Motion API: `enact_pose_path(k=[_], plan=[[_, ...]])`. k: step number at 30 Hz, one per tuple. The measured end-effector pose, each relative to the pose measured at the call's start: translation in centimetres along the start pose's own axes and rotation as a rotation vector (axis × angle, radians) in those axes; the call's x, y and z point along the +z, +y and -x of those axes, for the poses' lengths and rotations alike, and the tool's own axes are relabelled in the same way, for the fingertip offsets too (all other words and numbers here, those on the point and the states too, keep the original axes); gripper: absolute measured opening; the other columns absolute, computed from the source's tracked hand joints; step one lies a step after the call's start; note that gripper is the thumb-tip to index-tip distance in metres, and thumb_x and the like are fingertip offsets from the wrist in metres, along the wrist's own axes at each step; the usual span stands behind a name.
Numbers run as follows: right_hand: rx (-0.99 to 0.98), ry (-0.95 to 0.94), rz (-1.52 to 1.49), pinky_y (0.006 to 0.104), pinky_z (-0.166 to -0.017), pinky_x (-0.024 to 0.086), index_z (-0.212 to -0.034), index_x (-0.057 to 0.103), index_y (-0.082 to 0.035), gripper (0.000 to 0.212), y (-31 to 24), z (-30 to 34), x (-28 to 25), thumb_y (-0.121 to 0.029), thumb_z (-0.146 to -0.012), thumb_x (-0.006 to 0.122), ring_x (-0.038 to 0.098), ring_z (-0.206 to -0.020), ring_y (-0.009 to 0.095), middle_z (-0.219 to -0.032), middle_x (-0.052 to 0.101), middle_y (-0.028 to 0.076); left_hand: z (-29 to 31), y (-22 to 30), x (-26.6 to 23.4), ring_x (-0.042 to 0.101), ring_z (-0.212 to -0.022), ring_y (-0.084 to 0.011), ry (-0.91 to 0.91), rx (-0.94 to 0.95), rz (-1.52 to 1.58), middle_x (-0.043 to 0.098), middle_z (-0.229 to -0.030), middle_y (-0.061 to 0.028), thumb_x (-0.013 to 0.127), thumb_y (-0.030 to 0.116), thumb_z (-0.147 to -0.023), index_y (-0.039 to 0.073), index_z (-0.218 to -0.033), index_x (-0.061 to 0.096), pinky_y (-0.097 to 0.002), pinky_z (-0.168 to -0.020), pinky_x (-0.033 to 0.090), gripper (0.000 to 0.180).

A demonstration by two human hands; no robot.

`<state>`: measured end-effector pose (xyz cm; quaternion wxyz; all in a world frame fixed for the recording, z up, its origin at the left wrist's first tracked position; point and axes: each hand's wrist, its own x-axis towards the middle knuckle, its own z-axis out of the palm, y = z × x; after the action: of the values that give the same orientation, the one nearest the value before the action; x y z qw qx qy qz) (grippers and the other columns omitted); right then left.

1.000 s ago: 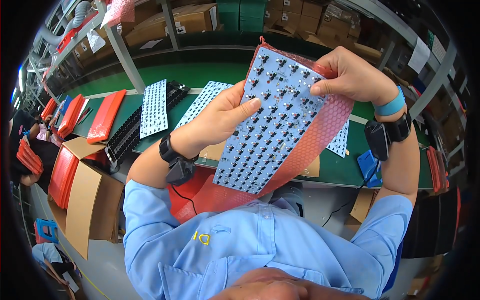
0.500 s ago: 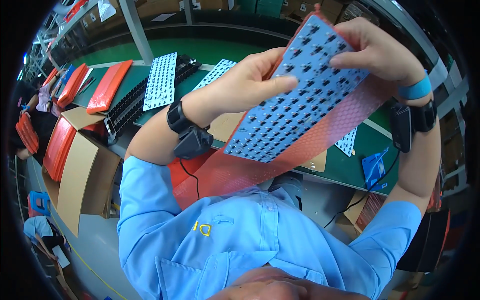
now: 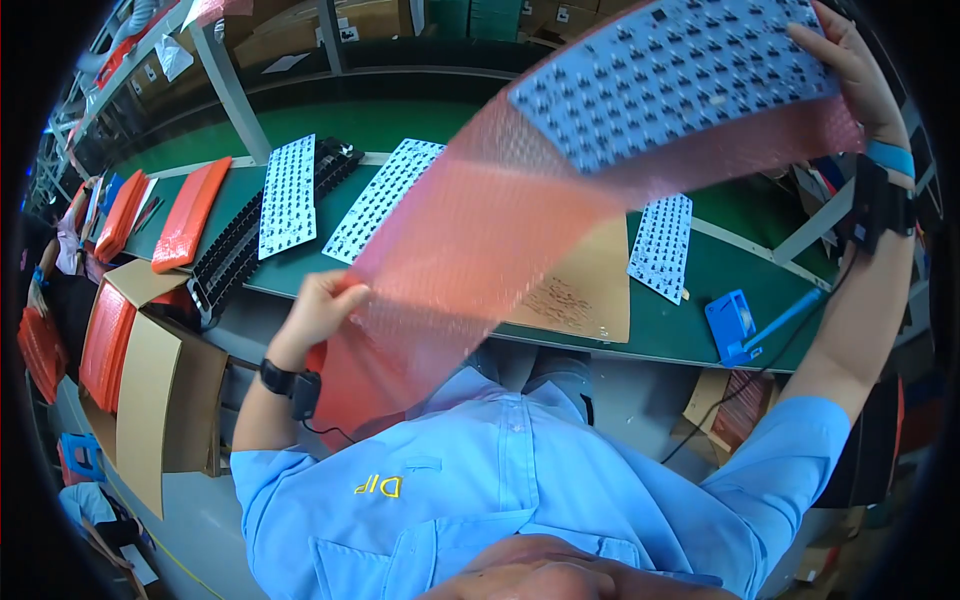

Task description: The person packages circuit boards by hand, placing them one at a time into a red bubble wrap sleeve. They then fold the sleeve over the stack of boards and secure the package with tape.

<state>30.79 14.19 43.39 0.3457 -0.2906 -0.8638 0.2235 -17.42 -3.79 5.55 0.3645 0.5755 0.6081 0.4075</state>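
Observation:
A pale blue keyboard circuit board (image 3: 680, 85) with rows of black switches is held up at the upper right, tilted. My right hand (image 3: 850, 70) grips its far right end, thumb over the board's face, together with the red bubble wrap behind it. The translucent red bubble wrap (image 3: 480, 230) stretches from the board down to the left. My left hand (image 3: 325, 312) pinches the edge of that wrap, well apart from the board. The wrap's lower end hangs in front of my shirt.
More switch boards lie on the green bench: one (image 3: 288, 198) by a black slotted rack (image 3: 240, 230), another (image 3: 385, 195), and one (image 3: 662, 245) at right. Cardboard (image 3: 610, 290) lies mid-bench. A blue tool holder (image 3: 735, 325) is at right. Red wrapped packs (image 3: 192, 215) and an open carton (image 3: 150, 390) are left.
My left hand has let go of the board and moved down left, pulling the wrap out. My right hand has carried the board rightward and turned it flatter.

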Motion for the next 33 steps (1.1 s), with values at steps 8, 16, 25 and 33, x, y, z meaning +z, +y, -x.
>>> enact_pose_path(k=[8,16,25,33], plan=[[-0.21,0.073,1.162,0.0397,-0.065,0.056,-0.106,0.065,-0.007,0.022,3.2,0.6,18.5,-0.011,-0.085,0.061,0.069,-0.077,0.031,-0.087,0.069,0.018,-1.7,0.9,7.6,0.063,-0.078,-0.0089,-0.252,0.02,0.194,0.068,-0.087,-0.0043,0.066,0.013,-0.095,-0.002,-0.108,0.066,-0.0238,-0.069,0.051,0.02],[-0.197,-0.172,0.969,0.0362,-0.055,0.055,-0.099,0.056,-0.009,0.024,12.4,13.5,37.8,-0.016,-0.079,0.066,0.064,-0.082,0.024,-0.094,0.06,0.009,1.4,-1.8,13.2,0.064,-0.089,-0.009,-0.425,-0.189,0.575,0.07,-0.097,-0.0037,0.06,0.002,-0.097,-0.001,-0.117,0.062,-0.0249,-0.081,0.052,0.021],[-0.146,-0.232,0.558,0.0386,-0.076,0.057,-0.111,0.063,-0.003,0.04,13.3,14.0,37.2,-0.028,-0.081,0.074,0.063,-0.098,0.032,-0.109,0.064,0.012,3.0,-3.5,13.2,0.06,-0.084,-0.0055,-0.363,-0.187,0.513,0.068,-0.093,-0.0017,0.062,0.004,-0.097,-0.002,-0.105,0.066,-0.0245,-0.077,0.051,0.011],[-0.299,-0.118,0.604,0.0367,-0.072,0.057,-0.102,0.07,-0.004,0.028,14.7,15.3,39.1,-0.023,-0.082,0.072,0.063,-0.098,0.029,-0.111,0.067,0.013,2.5,-4.1,12.6,0.062,-0.075,-0.0089,-0.377,-0.199,0.329,0.068,-0.086,-0.003,0.07,0.012,-0.092,0.0,-0.103,0.066,-0.0253,-0.071,0.051,0.017]])
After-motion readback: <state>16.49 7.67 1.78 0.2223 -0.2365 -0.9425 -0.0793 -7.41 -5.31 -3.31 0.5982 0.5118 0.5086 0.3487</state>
